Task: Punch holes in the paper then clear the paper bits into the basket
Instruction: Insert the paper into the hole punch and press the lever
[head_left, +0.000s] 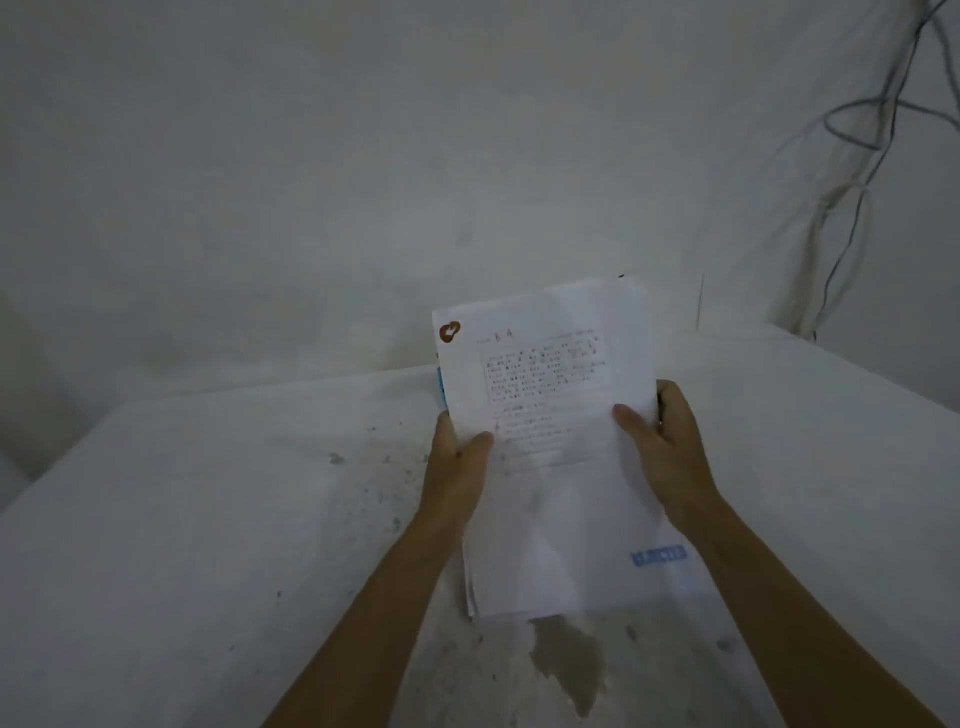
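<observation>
A stack of white printed paper (556, 499) is held up above the white table (182, 519), tilted toward me. The top sheet carries red print, a brown mark at its top left corner and a blue label near its lower right. My left hand (460, 462) grips the stack's left edge, thumb on top. My right hand (662, 447) grips the right edge, thumb on the page. A blue edge of something shows behind the stack at its upper left. No hole punch and no basket are in view.
The table surface is stained, with dark specks left of the stack and a brown patch (571, 660) below it. A white wall stands behind. Loose cables (857, 171) hang down the wall at the upper right.
</observation>
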